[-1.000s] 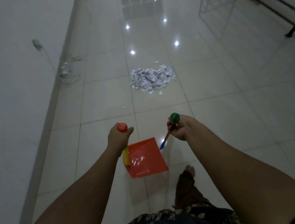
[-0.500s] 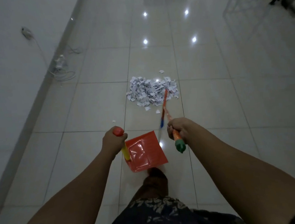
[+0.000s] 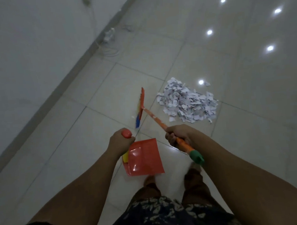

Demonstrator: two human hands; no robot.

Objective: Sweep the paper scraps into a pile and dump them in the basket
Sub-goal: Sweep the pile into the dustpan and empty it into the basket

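A pile of white paper scraps lies on the glossy tiled floor, ahead and to the right. My right hand grips the orange handle of a small broom; its head with coloured bristles rests on the floor just left of the pile, not touching it. My left hand holds the red-capped handle of an orange dustpan, which hangs low in front of my legs. No basket is in view.
A white wall runs diagonally along the left. A white cable and plug adapter lie on the floor by the wall's base. One stray scrap sits beyond the pile. My feet stand just behind the dustpan.
The view has swung left and closer to the pile. The broom has swung from over the scraps to the floor left of the pile. The dustpan stays in my left hand.
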